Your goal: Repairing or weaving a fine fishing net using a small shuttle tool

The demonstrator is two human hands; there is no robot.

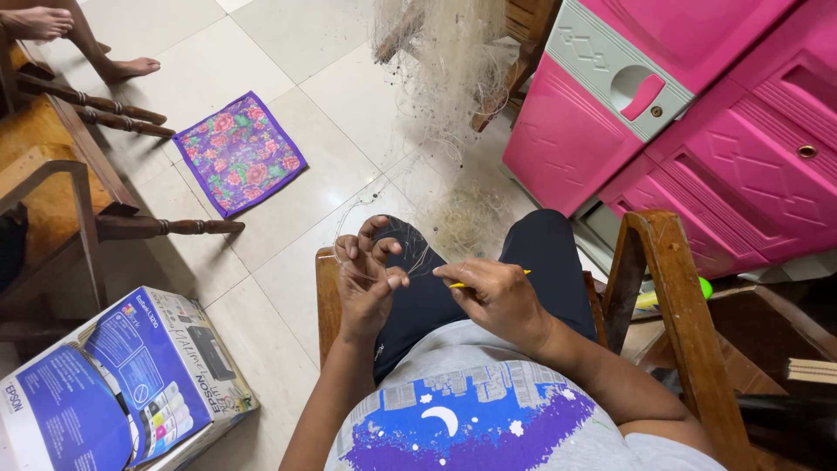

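The fingers (377, 247) of the left hand (366, 279) are spreading apart and holding loops of fine pale net line between them, the thumb and forefinger pinching a strand near the middle. The right hand (497, 296) is closing its fingers (478, 281) together around a thin yellow netting needle (488, 279), whose tip is pointing toward the strands held by the left hand — the two hands are working close together over the lap, just above the dark trousers (488, 262).

From the left hand the line is running upward and away to a pale fishing net (445, 78), which is hanging in a loose bundle from a wooden chair (514, 52) at the top of the view and trailing down to a tangle on the tiled floor (288, 113). Judging by this, a large body of mesh is already there, while the part in hand is only a few strands; how much of the net is finished or unfinished cannot be told, since the mesh is too fine to read.

Around the person, wooden chair arms (671, 296) are framing the seat. A purple floral cloth (239, 150) is lying flat on the floor to the left, a blue and white printer box (122, 384) is standing nearer, and a pink plastic cabinet (697, 122) is filling the right side. Another person's bare feet (131, 66) are showing at the top left, well apart from the work.
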